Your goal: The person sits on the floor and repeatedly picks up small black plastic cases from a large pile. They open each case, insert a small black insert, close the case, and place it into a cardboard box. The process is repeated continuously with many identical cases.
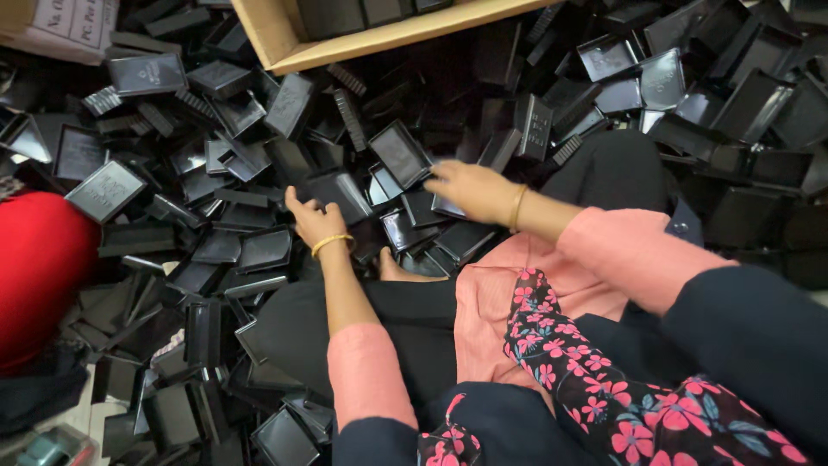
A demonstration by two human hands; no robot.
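The person's left hand (312,220) rests, fingers loosely spread, on black plastic tray pieces (259,250) heaped over the floor. The right hand (470,188) lies spread on a flat black tray (410,231) just beside it. A cardboard box (285,39) stands at the heap's far edge.

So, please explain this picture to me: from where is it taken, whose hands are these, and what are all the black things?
The one picture comes from a camera worn on a person's head, looking down at their own lap and arms. The left hand and the right hand both reach into a big heap of small black plastic trays spread all around. The hands rest on the pieces; whether either grips one is unclear. Each wrist wears a gold bangle. A cardboard box stands at the top, and something red sits at the left.
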